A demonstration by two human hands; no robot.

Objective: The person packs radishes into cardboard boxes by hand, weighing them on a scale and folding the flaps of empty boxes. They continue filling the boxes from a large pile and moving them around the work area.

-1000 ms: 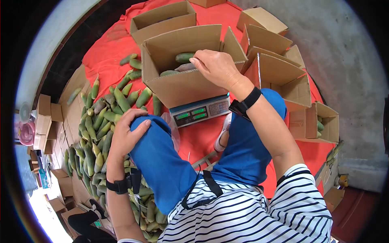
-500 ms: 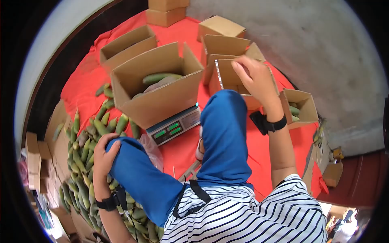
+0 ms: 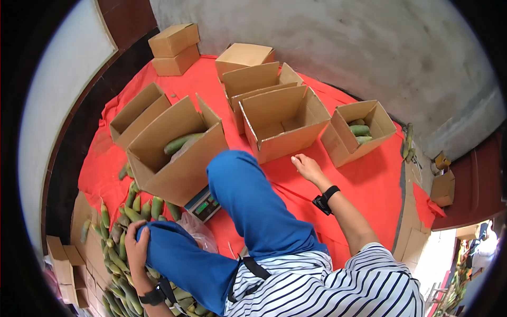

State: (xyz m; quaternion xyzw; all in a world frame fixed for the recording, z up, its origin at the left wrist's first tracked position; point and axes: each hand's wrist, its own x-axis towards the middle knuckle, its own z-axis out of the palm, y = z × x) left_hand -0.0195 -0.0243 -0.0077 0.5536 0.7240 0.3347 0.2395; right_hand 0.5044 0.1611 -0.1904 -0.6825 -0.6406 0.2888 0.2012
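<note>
The knee (image 3: 161, 238) is covered by the left hand (image 3: 139, 244), fingers draped open, seemingly for support; the right hand (image 3: 309, 170) is held empty, fingers loosened, the box (image 3: 293, 140) just beyond.

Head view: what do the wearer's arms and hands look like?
Left hand and right hand: ungloved. Left wristband: black. Right wristband: black, with a dark boxy unit. Right sleeve: short, white, dark-striped. Left sleeve isn't visible.
</note>
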